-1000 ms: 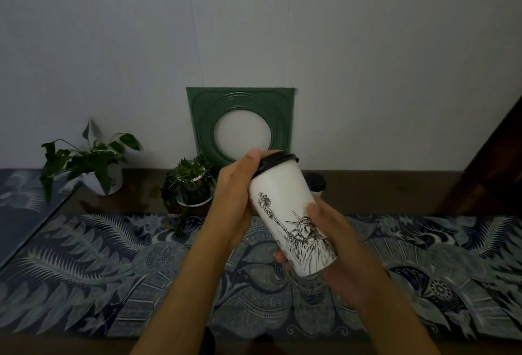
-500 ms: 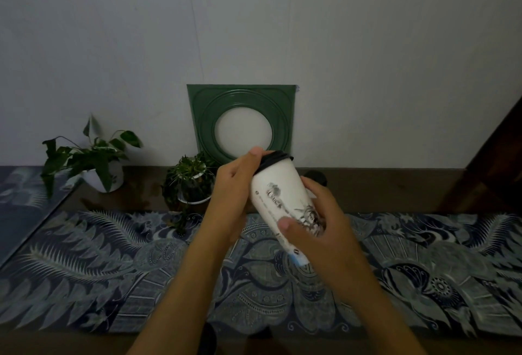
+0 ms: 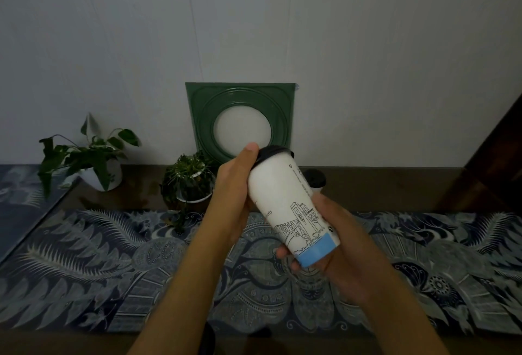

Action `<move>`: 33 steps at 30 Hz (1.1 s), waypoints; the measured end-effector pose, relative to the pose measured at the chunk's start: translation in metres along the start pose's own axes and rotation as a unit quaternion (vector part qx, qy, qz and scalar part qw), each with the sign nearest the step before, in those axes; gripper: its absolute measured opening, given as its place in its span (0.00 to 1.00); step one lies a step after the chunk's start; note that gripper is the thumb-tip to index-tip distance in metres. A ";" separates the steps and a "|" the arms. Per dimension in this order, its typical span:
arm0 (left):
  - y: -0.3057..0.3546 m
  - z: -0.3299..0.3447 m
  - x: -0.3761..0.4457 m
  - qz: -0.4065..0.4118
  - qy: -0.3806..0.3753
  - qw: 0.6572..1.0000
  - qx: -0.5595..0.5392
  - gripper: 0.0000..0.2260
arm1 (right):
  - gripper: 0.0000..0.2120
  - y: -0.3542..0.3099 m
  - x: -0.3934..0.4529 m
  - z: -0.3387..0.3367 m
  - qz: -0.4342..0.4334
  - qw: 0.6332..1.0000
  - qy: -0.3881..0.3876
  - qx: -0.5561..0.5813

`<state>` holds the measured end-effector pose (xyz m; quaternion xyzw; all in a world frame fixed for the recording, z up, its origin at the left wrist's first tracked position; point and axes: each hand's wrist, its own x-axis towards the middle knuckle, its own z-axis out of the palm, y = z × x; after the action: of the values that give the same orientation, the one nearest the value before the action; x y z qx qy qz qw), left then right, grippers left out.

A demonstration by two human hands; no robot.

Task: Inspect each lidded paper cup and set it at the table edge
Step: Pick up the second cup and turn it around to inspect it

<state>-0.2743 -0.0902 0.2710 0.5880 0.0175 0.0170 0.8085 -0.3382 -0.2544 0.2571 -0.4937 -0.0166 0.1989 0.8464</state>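
A tall white paper cup [image 3: 285, 199] with a black lid, line drawings and a blue band at its base is held tilted above the table, lid pointing away and to the left. My left hand [image 3: 234, 193] grips its upper part, thumb against the lid rim. My right hand [image 3: 339, 253] holds the lower part from beneath and behind. A second lidded cup [image 3: 316, 179] stands behind it on the table near the wall, mostly hidden.
A patterned blue cloth [image 3: 113, 264] covers the table. Two potted plants stand at the back: one [image 3: 87, 162] at left, one [image 3: 189, 182] near the middle. A green square frame [image 3: 240, 117] leans on the wall. A dark wooden panel [image 3: 497, 162] rises at right.
The cup has been turned in both hands: the statue drawing has rotated out of sight and a bridge drawing with the blue band now faces me. My right hand has slid lower on the cup.
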 end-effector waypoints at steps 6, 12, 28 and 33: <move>-0.004 -0.001 0.003 0.018 0.035 0.999 0.037 0.15 | 0.31 0.001 -0.002 0.006 -0.182 0.883 0.108 -0.419; -0.004 -0.005 0.004 0.037 0.011 0.998 0.058 0.14 | 0.26 0.000 -0.002 0.005 -0.189 0.916 0.087 -0.342; -0.002 -0.001 0.005 0.054 0.028 0.997 0.056 0.11 | 0.27 0.003 0.002 -0.002 -0.222 0.868 0.136 -0.422; -0.002 0.001 0.004 0.058 0.021 0.996 0.059 0.11 | 0.43 0.011 0.006 -0.002 -0.261 0.734 0.163 -0.606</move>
<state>-0.2704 -0.0915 0.2697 0.6345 0.0016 0.0748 0.7693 -0.3360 -0.2497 0.2456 -0.9030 -0.1238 -0.1655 0.3766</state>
